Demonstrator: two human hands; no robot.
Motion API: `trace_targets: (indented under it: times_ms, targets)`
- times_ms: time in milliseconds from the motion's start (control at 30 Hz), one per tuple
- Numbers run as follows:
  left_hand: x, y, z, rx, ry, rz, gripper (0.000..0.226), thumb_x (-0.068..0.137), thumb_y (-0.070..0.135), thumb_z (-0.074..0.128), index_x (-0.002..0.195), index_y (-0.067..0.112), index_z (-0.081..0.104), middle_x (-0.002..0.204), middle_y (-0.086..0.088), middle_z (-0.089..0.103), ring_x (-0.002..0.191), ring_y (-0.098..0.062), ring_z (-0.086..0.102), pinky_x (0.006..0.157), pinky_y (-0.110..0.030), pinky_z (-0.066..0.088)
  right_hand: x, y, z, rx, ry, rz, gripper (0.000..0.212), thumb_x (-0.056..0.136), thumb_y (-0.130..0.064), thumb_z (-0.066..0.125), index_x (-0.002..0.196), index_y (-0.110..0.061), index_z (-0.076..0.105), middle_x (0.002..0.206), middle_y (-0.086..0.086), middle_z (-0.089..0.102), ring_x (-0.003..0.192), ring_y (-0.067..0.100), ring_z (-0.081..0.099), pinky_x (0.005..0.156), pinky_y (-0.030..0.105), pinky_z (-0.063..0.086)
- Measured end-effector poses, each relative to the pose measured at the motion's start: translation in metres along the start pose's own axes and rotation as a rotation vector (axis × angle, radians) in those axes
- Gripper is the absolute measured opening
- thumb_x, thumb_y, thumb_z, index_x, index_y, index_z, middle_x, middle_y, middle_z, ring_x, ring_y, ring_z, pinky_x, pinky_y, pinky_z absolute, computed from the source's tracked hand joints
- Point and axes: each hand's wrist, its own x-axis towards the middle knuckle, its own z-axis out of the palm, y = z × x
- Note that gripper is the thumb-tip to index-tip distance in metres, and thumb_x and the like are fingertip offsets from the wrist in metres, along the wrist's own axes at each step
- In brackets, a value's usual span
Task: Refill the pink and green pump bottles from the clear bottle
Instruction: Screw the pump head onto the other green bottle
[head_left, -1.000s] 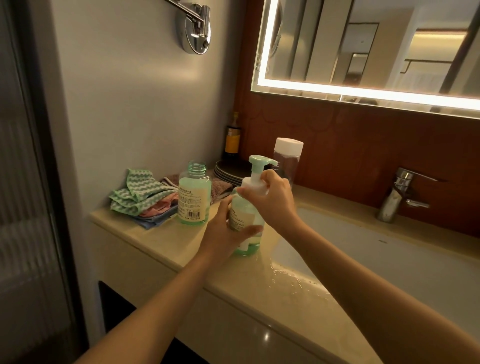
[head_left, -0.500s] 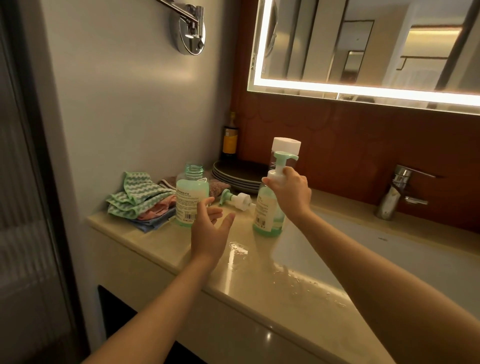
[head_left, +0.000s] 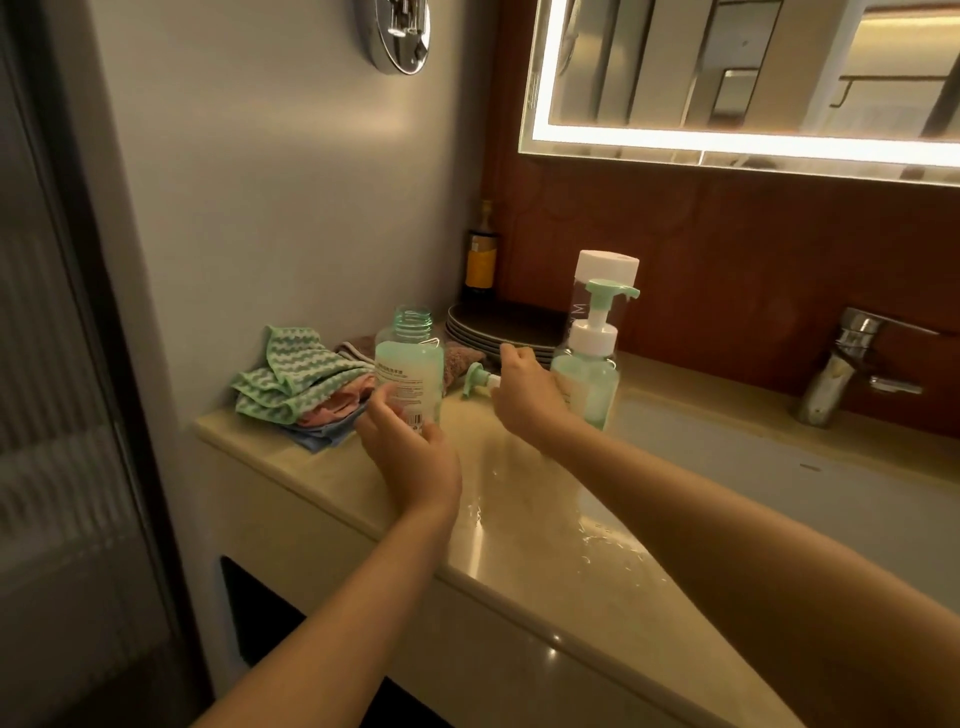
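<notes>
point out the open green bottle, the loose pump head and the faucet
open green bottle (head_left: 410, 384): head view, on the label on its body.
loose pump head (head_left: 474, 378): head view, on its green nozzle end.
faucet (head_left: 839, 366): head view, on its chrome upright body.

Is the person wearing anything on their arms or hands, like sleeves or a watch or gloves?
No. The left arm and right arm are bare as far up as the picture shows, no sleeves in view. The left hand and right hand wear no gloves, and I can see no watch, bracelet or ring.
</notes>
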Motion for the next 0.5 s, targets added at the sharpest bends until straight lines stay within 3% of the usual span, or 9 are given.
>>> trace_targets:
  times_ms: [133, 200, 333, 500]
  targets:
    - [0.003, -0.007, 0.003, 0.002, 0.060, 0.022, 0.056, 0.080, -0.011, 0.053, 0.130, 0.009, 0.037, 0.136, -0.018, 0.032, 0.126, -0.032, 0.037, 0.099, -0.035, 0.039, 0.020, -0.003, 0.015, -0.120, -0.111, 0.144, 0.057, 0.088, 0.001, 0.050, 0.139, -0.004, 0.027, 0.144, 0.022, 0.030, 0.121, 0.035, 0.046, 0.093, 0.038, 0.044]
    - [0.003, -0.008, 0.003, 0.012, 0.061, 0.012, 0.057, 0.081, -0.011, 0.054, 0.131, 0.009, 0.037, 0.138, -0.017, 0.031, 0.127, -0.031, 0.035, 0.099, -0.033, 0.037, 0.028, -0.003, 0.021, -0.160, -0.136, 0.179, 0.061, 0.088, -0.001, 0.051, 0.142, -0.003, 0.023, 0.146, 0.024, 0.026, 0.123, 0.035, 0.045, 0.093, 0.038, 0.044]
    - [0.003, -0.008, 0.003, -0.002, 0.078, 0.028, 0.059, 0.080, -0.010, 0.056, 0.133, 0.007, 0.036, 0.140, -0.018, 0.031, 0.130, -0.031, 0.032, 0.105, -0.039, 0.035, 0.037, -0.001, 0.025, -0.172, -0.145, 0.216, 0.051, 0.087, -0.005, 0.056, 0.134, -0.003, 0.036, 0.135, 0.017, 0.036, 0.114, 0.031, 0.050, 0.088, 0.035, 0.046]
    - [0.005, -0.011, 0.005, -0.048, 0.076, 0.049, 0.062, 0.078, -0.014, 0.054, 0.134, 0.006, 0.035, 0.141, -0.017, 0.031, 0.132, -0.031, 0.032, 0.107, -0.038, 0.034, 0.034, -0.001, 0.025, -0.243, -0.146, 0.143, 0.043, 0.088, -0.006, 0.057, 0.128, -0.003, 0.045, 0.143, 0.017, 0.027, 0.104, 0.027, 0.056, 0.074, 0.030, 0.042]
